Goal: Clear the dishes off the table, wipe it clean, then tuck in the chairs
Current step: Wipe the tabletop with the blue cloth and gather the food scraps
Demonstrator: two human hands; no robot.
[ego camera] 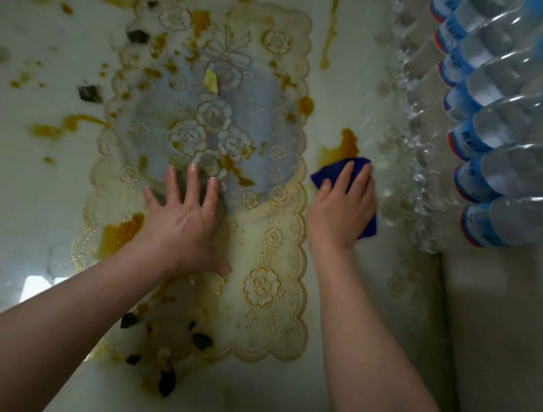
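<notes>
- Table (16, 193): glossy pale greenish-white; smeared with mustard-yellow sauce streaks and dark scraps
- Placemat (267, 257), centre of the table: translucent lace look, gold-outlined roses, scalloped border; greyish in its middle, yellowed toward the near end
- Cloth (331, 172), just right of the placemat: deep blue, plain
- Water bottles (495, 173), far right of the placemat: clear; bright blue caps; blue labels edged in red

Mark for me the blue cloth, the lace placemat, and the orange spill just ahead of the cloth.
blue cloth (327, 175): head view, on its bare corner left of the fingers.
lace placemat (266, 288): head view, on the rose motif near its lower right.
orange spill (347, 145): head view, on the blot's thick middle.
</notes>
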